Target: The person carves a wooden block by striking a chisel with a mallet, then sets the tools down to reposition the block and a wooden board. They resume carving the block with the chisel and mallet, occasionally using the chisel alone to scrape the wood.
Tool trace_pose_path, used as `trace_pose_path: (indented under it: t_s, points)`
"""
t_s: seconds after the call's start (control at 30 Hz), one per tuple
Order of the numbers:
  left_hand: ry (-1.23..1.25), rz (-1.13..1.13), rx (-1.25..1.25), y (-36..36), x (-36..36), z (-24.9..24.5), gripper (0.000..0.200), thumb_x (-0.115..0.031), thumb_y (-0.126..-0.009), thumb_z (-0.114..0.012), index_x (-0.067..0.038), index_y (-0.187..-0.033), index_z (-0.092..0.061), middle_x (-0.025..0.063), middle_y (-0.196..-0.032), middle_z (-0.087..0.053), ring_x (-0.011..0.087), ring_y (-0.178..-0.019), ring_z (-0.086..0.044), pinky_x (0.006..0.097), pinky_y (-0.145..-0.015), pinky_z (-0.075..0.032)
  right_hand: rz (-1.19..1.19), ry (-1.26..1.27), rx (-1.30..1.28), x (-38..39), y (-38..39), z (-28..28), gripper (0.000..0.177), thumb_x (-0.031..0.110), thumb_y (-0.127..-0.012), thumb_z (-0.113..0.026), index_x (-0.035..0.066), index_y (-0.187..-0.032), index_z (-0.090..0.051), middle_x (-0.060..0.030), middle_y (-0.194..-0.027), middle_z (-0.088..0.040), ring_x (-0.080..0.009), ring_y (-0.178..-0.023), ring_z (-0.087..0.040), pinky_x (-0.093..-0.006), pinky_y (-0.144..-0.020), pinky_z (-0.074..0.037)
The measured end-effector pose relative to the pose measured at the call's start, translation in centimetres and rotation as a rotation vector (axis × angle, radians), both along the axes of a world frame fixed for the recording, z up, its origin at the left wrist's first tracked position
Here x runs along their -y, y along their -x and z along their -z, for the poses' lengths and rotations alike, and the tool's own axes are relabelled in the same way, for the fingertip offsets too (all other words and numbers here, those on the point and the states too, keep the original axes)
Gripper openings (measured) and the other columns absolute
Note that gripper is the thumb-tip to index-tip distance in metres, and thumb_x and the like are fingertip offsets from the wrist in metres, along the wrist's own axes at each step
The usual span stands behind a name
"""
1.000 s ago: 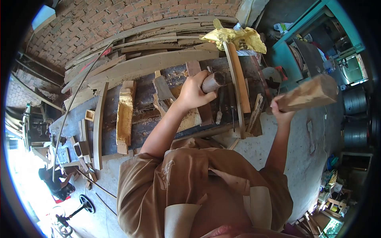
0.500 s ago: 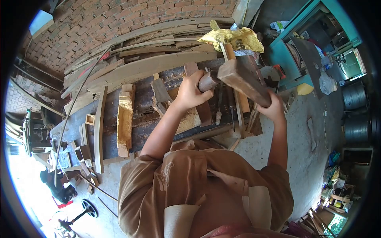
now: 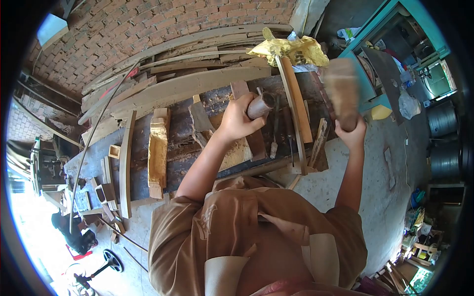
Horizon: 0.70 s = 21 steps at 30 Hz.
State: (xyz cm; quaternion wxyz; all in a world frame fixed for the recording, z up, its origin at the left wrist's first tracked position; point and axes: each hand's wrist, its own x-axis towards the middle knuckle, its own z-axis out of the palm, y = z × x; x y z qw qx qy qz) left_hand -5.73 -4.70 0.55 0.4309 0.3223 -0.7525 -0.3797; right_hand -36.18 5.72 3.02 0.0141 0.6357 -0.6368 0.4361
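Note:
My left hand (image 3: 239, 118) is wrapped round a thick, round tool handle (image 3: 260, 105) over the workbench; the tool's lower end is hidden behind the hand. Off to the right, my right hand (image 3: 351, 132) grips a wooden mallet (image 3: 341, 89) by its lower end, its head raised and blurred by motion. The mallet and the round handle are well apart. Under my left hand lie a dark reddish board (image 3: 256, 144) and a pale piece of wood (image 3: 236, 156) with shavings around them.
Long planks (image 3: 177, 81) lie along the brick wall (image 3: 148, 24). A hollowed yellowish block (image 3: 158, 148) and a narrow board (image 3: 127, 165) rest on the bench's left part. Upright boards (image 3: 295, 108) and a yellow sack (image 3: 291, 51) are between and beyond my hands.
The mallet in my right hand has swung away from the round handle, to the right and upright. My left hand has stayed nearly in place, still holding the handle.

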Motion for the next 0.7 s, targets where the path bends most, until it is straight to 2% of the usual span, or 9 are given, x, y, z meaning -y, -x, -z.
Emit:
trace_pose_path:
  t_s: [0.1,0.17,0.23,0.3,0.37,0.5,0.53,0.63,0.7]
  points:
    - [-0.02,0.019,-0.02,-0.3,-0.1,-0.1,0.034,-0.016,-0.059,-0.066,0.0,-0.088,-0.057,0.0181,-0.074,-0.06,0.0313,-0.069,-0.061,0.0343,-0.062,-0.047,-0.094,-0.069,0.494,0.4,0.4,3.4,0.032,0.009,-0.06,-0.069,-0.001,-0.087,-0.056,-0.0113,-0.073,-0.061,-0.0184,-0.067,-0.06,-0.0309,-0.06,-0.046]
    - [-0.016,0.013,0.016,-0.2,-0.1,-0.2,0.033,-0.014,-0.059,-0.066,0.0,-0.088,-0.057,0.0174,-0.073,-0.06,0.0301,-0.068,-0.061,0.0338,-0.062,-0.047,-0.125,-0.108,0.372,0.0,0.4,4.2,0.032,0.01,-0.06,-0.07,-0.001,-0.087,-0.056,-0.0118,-0.075,-0.062,-0.0188,-0.068,-0.061,-0.0317,-0.061,-0.047]
    - [-0.017,0.008,0.016,-0.2,-0.1,-0.3,0.033,-0.015,-0.059,-0.066,0.0,-0.088,-0.057,0.0173,-0.073,-0.06,0.03,-0.068,-0.061,0.0338,-0.062,-0.047,-0.11,-0.329,-0.158,0.0,-1.5,2.1,0.033,0.01,-0.06,-0.072,0.0,-0.087,-0.057,-0.0118,-0.076,-0.062,-0.019,-0.069,-0.061,-0.0321,-0.062,-0.048]
    - [-0.027,-0.005,0.009,-0.2,0.0,-0.2,0.033,-0.015,-0.059,-0.067,0.0,-0.087,-0.057,0.0172,-0.073,-0.06,0.03,-0.068,-0.061,0.0337,-0.062,-0.047,-0.088,-0.243,-0.122,0.2,-1.8,1.6,0.033,0.011,-0.059,-0.072,0.001,-0.087,-0.057,-0.0117,-0.077,-0.063,-0.0191,-0.072,-0.062,-0.0322,-0.064,-0.048]
    - [-0.025,0.001,-0.038,-0.3,-0.1,0.0,0.033,-0.016,-0.059,-0.066,0.0,-0.087,-0.057,0.0172,-0.073,-0.06,0.03,-0.067,-0.061,0.0336,-0.061,-0.047,-0.012,-0.021,0.136,0.3,-1.4,2.6,0.032,0.011,-0.06,-0.072,0.001,-0.086,-0.057,-0.0112,-0.079,-0.063,-0.0192,-0.072,-0.062,-0.0316,-0.065,-0.048]
    - [-0.027,0.0,0.036,-0.1,0.0,0.0,0.033,-0.016,-0.059,-0.066,0.0,-0.087,-0.058,0.0175,-0.073,-0.06,0.0302,-0.067,-0.061,0.0337,-0.06,-0.048,-0.206,-0.117,0.508,0.5,-1.7,5.4,0.032,0.013,-0.058,-0.073,-0.001,-0.083,-0.057,-0.0086,-0.075,-0.063,-0.0206,-0.069,-0.061,-0.0313,-0.065,-0.048]
    - [-0.032,-0.006,0.038,0.0,-0.1,-0.1,0.033,-0.016,-0.059,-0.066,0.0,-0.087,-0.058,0.0175,-0.072,-0.06,0.0302,-0.066,-0.061,0.0337,-0.06,-0.048,-0.088,-0.039,0.064,0.9,-1.5,5.8,0.035,0.015,-0.057,-0.074,-0.001,-0.082,-0.057,-0.0082,-0.074,-0.062,-0.0223,-0.069,-0.061,-0.0325,-0.066,-0.048]
    - [-0.041,-0.007,0.041,-0.2,-0.2,-0.1,0.033,-0.016,-0.059,-0.066,-0.001,-0.087,-0.058,0.0176,-0.072,-0.06,0.0302,-0.066,-0.061,0.0339,-0.06,-0.048,-0.086,-0.376,-0.109,0.4,-3.0,1.5,0.039,0.018,-0.055,-0.074,-0.001,-0.083,-0.056,-0.0083,-0.077,-0.062,-0.0239,-0.071,-0.061,-0.0336,-0.066,-0.048]
    - [-0.042,-0.01,0.03,-0.2,0.1,-0.2,0.033,-0.016,-0.059,-0.066,-0.001,-0.087,-0.058,0.0176,-0.071,-0.06,0.0302,-0.066,-0.061,0.034,-0.06,-0.048,-0.086,-0.261,-0.044,0.7,-1.8,2.2,0.035,0.016,-0.058,-0.073,-0.001,-0.083,-0.056,-0.0077,-0.077,-0.061,-0.0219,-0.072,-0.06,-0.033,-0.065,-0.048]
